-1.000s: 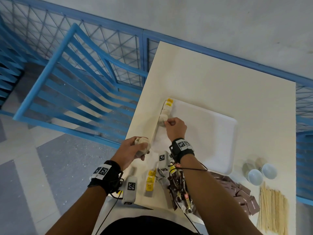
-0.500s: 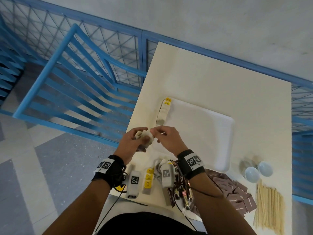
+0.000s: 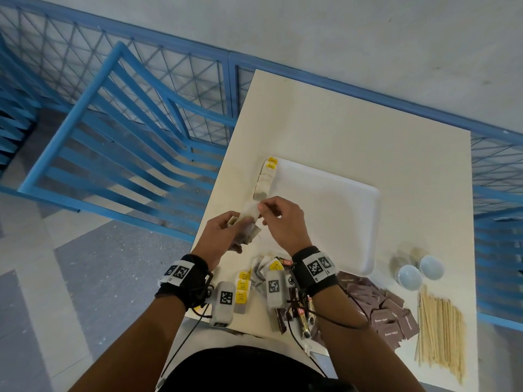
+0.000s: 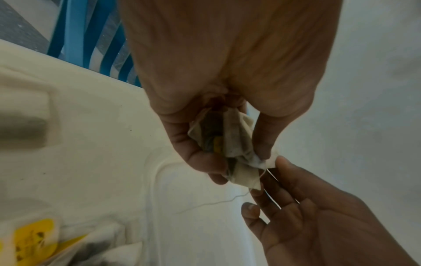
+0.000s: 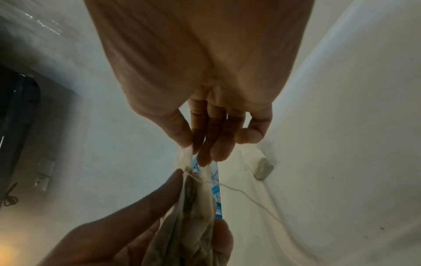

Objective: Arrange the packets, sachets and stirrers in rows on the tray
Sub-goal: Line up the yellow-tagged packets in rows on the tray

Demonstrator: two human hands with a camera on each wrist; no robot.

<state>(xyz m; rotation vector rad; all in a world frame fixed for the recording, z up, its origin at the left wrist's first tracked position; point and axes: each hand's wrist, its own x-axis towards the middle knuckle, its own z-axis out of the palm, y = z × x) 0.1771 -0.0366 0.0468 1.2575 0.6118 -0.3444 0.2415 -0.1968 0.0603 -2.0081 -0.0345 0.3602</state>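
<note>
Above the near-left corner of the tray (image 3: 334,210), the left hand (image 3: 223,236) gripped a bunch of tea bags (image 3: 249,227), fingers and thumb curled round them. The right hand (image 3: 283,222) pinched the top bag (image 3: 251,212) of the bunch between thumb and forefinger, its other fingers loosely extended. A thin string (image 4: 212,204) trailed from the bunch down toward the tray.

Along the tray's left edge lay a row of tea bags (image 3: 265,179), overlapping, with yellow tags at the far end. The rest of the tray floor showed white.

On the table (image 3: 368,123) near the person's body sat more tea bags with yellow tags (image 3: 244,287), some dark stick sachets (image 3: 302,315) partly hidden by the right wrist, and a heap of brown packets (image 3: 387,309). Right of these lay the stirrers (image 3: 438,329) in a bundle, with two small white bowls (image 3: 418,273) just beyond them. A blue chair (image 3: 121,142) stood left of the table.
</note>
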